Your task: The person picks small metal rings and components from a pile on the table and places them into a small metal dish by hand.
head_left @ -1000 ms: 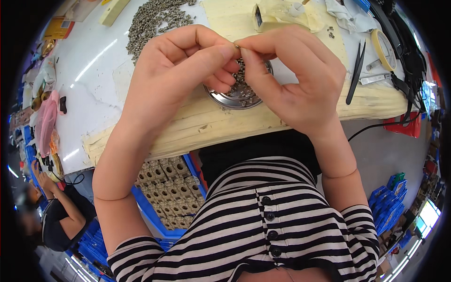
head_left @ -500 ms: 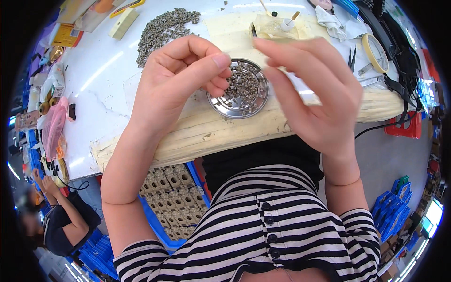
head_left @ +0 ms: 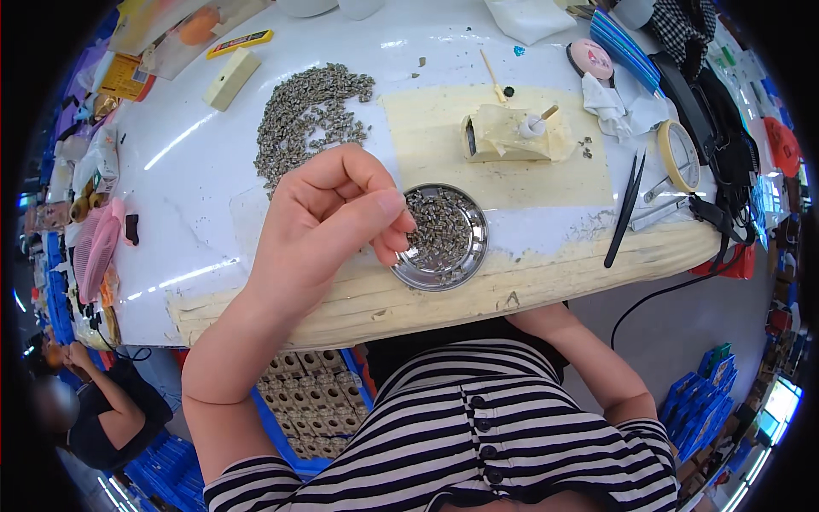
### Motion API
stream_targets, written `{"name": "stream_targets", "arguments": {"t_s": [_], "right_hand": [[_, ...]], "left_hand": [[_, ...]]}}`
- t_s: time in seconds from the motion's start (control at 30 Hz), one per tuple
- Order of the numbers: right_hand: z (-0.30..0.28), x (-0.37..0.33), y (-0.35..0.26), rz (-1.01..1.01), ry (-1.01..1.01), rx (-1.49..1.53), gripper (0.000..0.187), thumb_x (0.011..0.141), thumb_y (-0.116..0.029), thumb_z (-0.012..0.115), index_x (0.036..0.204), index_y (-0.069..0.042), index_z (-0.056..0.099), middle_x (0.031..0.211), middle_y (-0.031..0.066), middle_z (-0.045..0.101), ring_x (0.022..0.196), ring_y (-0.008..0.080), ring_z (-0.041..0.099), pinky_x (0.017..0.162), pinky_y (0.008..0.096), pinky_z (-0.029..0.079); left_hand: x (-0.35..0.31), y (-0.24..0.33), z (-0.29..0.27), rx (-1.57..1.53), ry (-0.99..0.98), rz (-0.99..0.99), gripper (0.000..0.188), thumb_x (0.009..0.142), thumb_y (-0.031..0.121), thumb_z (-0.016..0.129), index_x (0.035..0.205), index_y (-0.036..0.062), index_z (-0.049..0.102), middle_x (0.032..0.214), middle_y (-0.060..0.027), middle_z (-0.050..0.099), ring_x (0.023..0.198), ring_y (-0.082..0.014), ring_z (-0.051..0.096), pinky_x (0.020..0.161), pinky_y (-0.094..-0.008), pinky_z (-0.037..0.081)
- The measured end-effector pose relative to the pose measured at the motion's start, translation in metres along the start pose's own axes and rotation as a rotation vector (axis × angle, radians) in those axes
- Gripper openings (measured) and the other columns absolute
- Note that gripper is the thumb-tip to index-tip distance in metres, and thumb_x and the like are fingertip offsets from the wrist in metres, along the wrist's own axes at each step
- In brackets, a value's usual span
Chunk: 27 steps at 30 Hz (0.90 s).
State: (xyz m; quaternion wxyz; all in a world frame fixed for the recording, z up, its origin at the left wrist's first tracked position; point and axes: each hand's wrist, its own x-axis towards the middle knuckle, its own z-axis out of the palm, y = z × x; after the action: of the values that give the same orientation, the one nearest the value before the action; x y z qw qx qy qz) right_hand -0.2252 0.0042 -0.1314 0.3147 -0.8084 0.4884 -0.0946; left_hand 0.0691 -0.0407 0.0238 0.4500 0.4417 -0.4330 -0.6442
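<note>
My left hand (head_left: 320, 226) hovers over the left rim of a round metal dish (head_left: 444, 284) that holds several small grey metal parts. Thumb and fingertips are pinched together; whether a part sits between them is hidden. My right hand is out of sight: only the right forearm (head_left: 597, 367) shows, running down below the table's front edge. A loose pile of the same small parts (head_left: 311, 115) lies on the white table beyond my left hand.
A tape-wrapped cream block (head_left: 508, 136) stands on a cream pad behind the dish. Black tweezers (head_left: 625, 209) and a tape roll (head_left: 678, 155) lie at the right. A blue crate of parts (head_left: 311, 397) sits under the table. Another person (head_left: 102, 410) sits at lower left.
Both hands were pinched together over the dish, then parted. My right hand has dropped below the table edge out of view; my left hand stays over the dish.
</note>
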Motion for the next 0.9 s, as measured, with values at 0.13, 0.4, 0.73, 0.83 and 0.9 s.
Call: {"name": "stream_targets", "arguments": {"t_s": [0.13, 0.4, 0.73, 0.83, 0.9], "right_hand": [[0.027, 0.037, -0.010, 0.178, 0.176, 0.231, 0.031, 0.092, -0.017, 0.059, 0.120, -0.005, 0.064, 0.119, 0.0208, 0.063, 0.114, 0.0369, 0.059, 0.100, 0.0475, 0.044], [0.038, 0.055, -0.017, 0.214, 0.240, 0.287, 0.031, 0.092, -0.016, 0.058, 0.120, -0.005, 0.064, 0.118, 0.0208, 0.064, 0.114, 0.0365, 0.059, 0.099, 0.0471, 0.045], [0.044, 0.056, -0.022, 0.205, 0.234, 0.305, 0.030, 0.092, -0.015, 0.058, 0.119, -0.004, 0.065, 0.117, 0.0208, 0.064, 0.114, 0.0359, 0.060, 0.099, 0.0466, 0.046], [0.042, 0.053, -0.024, 0.191, 0.217, 0.303, 0.030, 0.092, -0.014, 0.058, 0.119, -0.004, 0.065, 0.117, 0.0208, 0.064, 0.114, 0.0357, 0.060, 0.098, 0.0465, 0.046], [0.039, 0.049, -0.026, 0.175, 0.196, 0.306, 0.030, 0.092, -0.014, 0.057, 0.118, -0.003, 0.065, 0.117, 0.0208, 0.064, 0.113, 0.0356, 0.060, 0.098, 0.0464, 0.046]], "left_hand": [[0.002, -0.001, -0.003, 0.000, 0.026, 0.012, 0.011, 0.094, 0.013, 0.059, 0.088, 0.0058, 0.056, 0.081, -0.0073, 0.064, 0.066, -0.0095, 0.060, 0.057, -0.0232, 0.049], [0.003, -0.002, -0.004, 0.009, 0.024, 0.025, 0.011, 0.095, 0.014, 0.059, 0.089, 0.0051, 0.056, 0.081, -0.0071, 0.064, 0.066, -0.0093, 0.060, 0.057, -0.0229, 0.049], [0.003, -0.002, -0.004, 0.009, 0.043, 0.012, 0.011, 0.094, 0.014, 0.059, 0.088, 0.0058, 0.056, 0.081, -0.0067, 0.064, 0.067, -0.0093, 0.061, 0.059, -0.0231, 0.050], [0.003, -0.003, -0.003, -0.002, 0.042, 0.014, 0.011, 0.094, 0.015, 0.059, 0.088, 0.0062, 0.056, 0.081, -0.0070, 0.065, 0.067, -0.0094, 0.061, 0.059, -0.0231, 0.050], [0.003, -0.002, -0.004, -0.016, 0.035, 0.005, 0.011, 0.094, 0.015, 0.059, 0.088, 0.0065, 0.056, 0.082, -0.0073, 0.065, 0.067, -0.0096, 0.061, 0.059, -0.0229, 0.050]]}}
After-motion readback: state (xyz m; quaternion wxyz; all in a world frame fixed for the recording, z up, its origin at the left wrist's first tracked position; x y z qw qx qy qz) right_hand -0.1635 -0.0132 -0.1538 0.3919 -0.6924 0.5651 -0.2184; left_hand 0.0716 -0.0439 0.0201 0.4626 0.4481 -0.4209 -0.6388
